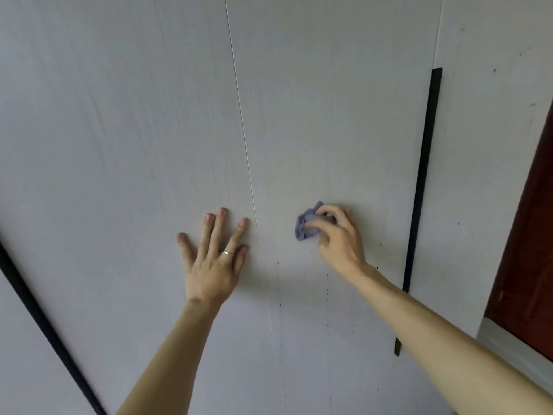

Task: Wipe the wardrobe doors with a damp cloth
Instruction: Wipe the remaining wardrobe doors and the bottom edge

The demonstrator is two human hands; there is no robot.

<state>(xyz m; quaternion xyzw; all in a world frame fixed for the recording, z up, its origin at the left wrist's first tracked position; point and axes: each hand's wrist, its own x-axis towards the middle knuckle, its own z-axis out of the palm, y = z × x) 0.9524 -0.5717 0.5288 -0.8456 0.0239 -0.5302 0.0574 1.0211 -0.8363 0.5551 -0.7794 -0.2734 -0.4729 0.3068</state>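
Forearms [167,354]: bare, entering from below. Left hand [214,262]: fingers spread, palm flat on left door [119,145]. Right hand [338,235]: fingers curled, pinching bunched purple cloth [306,226] against right door [329,115], between seam [245,145] and black handle [422,181].

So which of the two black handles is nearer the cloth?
The upright handle just right of the cloth; the other handle slants along the far left, beyond the left hand.
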